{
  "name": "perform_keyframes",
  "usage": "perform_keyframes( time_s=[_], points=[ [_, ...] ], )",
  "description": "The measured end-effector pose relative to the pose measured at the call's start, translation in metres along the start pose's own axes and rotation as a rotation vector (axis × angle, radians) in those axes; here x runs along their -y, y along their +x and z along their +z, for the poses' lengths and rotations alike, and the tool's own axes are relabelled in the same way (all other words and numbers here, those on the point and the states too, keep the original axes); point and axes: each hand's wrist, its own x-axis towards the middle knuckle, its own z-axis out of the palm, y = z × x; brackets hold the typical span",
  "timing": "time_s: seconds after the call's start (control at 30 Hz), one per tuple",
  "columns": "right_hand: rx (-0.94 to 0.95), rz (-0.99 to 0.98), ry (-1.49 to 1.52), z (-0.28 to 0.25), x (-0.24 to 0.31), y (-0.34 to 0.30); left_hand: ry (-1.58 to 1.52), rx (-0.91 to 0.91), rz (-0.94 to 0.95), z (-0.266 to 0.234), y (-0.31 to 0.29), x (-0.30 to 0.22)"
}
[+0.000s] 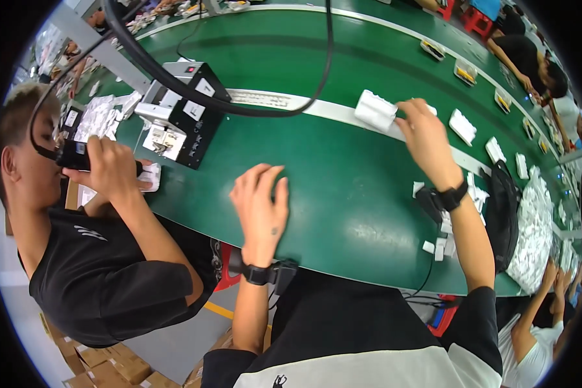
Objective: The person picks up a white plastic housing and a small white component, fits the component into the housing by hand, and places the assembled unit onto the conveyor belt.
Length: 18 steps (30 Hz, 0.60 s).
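My right hand [428, 139] reaches to the far strip of the green bench, a black band on its wrist. Its fingers and thumb close on the right end of a white, ridged block-like piece [376, 110]; the exact contact is partly hidden by the fingers. My left hand [260, 205] hovers over or rests lightly on the green tabletop [330, 174], holding nothing, its fingers apart and slightly bent. Another white piece [462, 127] of similar shape lies to the right of my right hand.
A black boxy machine [204, 119] stands at the left. Beside it, a co-worker [110, 258] holds a black device. A black cable [239, 110] loops overhead. Small white blocks [441, 247], a black bag [503, 213] and a filled clear bag [532, 233] are at the right.
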Motion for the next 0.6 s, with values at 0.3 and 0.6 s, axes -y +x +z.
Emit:
perform_keyframes(
  time_s=[0.3,0.6],
  points=[
    [0.436,0.067,0.016,-0.061,0.011,-0.07,0.311,-0.118,-0.155,-0.05,-0.01,0.085],
    [0.434,0.16,0.235,-0.034,0.026,-0.068,0.349,-0.059,-0.172,-0.045,-0.001,0.087]
  ],
)
